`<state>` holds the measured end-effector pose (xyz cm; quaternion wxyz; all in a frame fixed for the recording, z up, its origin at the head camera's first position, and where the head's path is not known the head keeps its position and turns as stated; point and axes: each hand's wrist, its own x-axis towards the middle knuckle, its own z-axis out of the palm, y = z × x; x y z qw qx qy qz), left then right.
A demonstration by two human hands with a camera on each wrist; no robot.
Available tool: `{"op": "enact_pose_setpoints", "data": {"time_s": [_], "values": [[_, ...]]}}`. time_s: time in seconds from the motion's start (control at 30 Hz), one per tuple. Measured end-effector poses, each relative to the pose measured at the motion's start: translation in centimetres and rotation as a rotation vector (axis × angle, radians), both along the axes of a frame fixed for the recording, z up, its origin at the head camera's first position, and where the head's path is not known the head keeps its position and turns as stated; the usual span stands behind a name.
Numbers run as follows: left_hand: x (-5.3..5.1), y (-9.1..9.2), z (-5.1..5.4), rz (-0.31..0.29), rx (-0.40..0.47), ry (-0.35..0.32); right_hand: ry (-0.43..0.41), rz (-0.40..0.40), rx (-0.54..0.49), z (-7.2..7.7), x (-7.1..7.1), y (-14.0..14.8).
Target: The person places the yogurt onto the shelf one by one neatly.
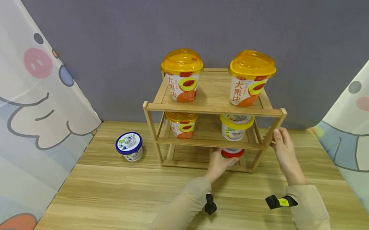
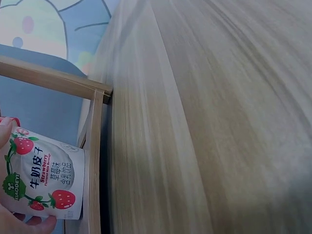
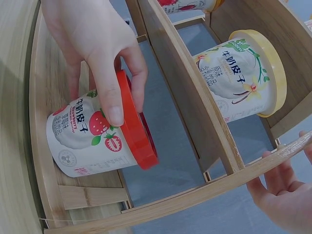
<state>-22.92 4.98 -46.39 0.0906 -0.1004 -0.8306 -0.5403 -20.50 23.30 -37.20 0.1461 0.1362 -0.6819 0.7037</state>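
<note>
My left hand (image 1: 218, 164) grips a white tub with a red lid (image 3: 97, 131), printed with strawberries, on the bottom shelf of a small wooden rack (image 1: 201, 144). Thumb and fingers wrap its upper part near the lid; in the left wrist view the tub's printed side (image 2: 46, 170) shows, its base at the shelf. My right hand (image 1: 284, 150) holds the rack's right front post from outside, its fingers (image 3: 278, 180) against the wood. Directly above the red-lidded tub, a yellow-lidded tub (image 1: 234, 130) stands on the middle shelf.
Two orange-lidded cups (image 1: 185, 86) stand on the top shelf, and another orange-lidded cup (image 1: 183, 128) is on the middle shelf's left. A blue-lidded tub (image 1: 129, 144) stands on the table (image 1: 102, 193) left of the rack. A grey panel (image 1: 127, 46) rises behind.
</note>
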Motion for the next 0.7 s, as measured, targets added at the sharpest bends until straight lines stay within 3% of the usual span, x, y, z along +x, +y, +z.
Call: {"op": "enact_pose_setpoints", "data": {"time_s": [0.33,0.57,0.7], "values": [[-0.18,0.31,-0.29,0.017,0.011,-0.008,-0.002,0.003,-0.01,0.05,0.04,-0.04],[-0.15,0.65,-0.66,0.03,0.055,-0.063,-0.005,0.003,-0.009,0.04,0.08,-0.02],[-0.03,0.49,-0.66,0.018,0.028,-0.027,-0.005,0.004,-0.009,0.04,0.1,-0.06]]}}
